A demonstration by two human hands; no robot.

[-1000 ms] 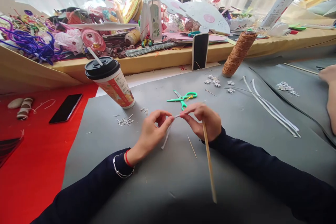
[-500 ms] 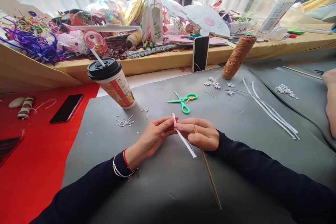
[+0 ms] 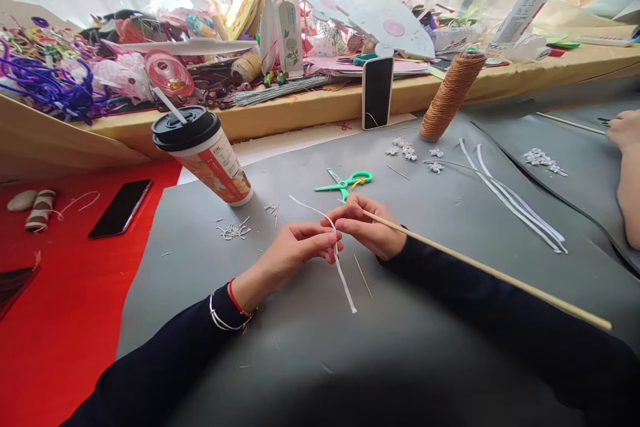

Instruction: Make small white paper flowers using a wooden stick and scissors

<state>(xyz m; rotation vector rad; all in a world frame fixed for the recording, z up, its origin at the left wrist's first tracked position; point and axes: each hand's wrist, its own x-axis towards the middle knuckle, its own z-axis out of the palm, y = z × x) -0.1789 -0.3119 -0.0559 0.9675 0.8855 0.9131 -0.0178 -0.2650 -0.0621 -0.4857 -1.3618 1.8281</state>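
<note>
My left hand (image 3: 295, 248) pinches a thin white cord (image 3: 343, 278) between thumb and fingers. One end of the cord hangs down toward me, the other curves up and left above the hand. My right hand (image 3: 369, 225) meets it from the right, its fingers closed round a long wooden stick (image 3: 480, 265) that slants down to the right over my sleeve. Its thumb and fingertips are at the cord too. Green scissors (image 3: 342, 183) lie open just beyond my right hand, partly hidden by it. A short thin stick (image 3: 363, 276) lies on the grey mat below the hands.
A paper cup (image 3: 210, 159) with a black lid stands at left, near white scraps (image 3: 234, 229). Behind are an upright phone (image 3: 377, 93) and a brown twine spool (image 3: 451, 97). White flower pieces (image 3: 404, 149) and cords (image 3: 515, 198) lie right. Another person's hand (image 3: 627, 130) is far right.
The long stick has swung from pointing down toward me to slanting right. My right hand has turned and moved slightly up and left. The cord's upper end now extends up and left.
</note>
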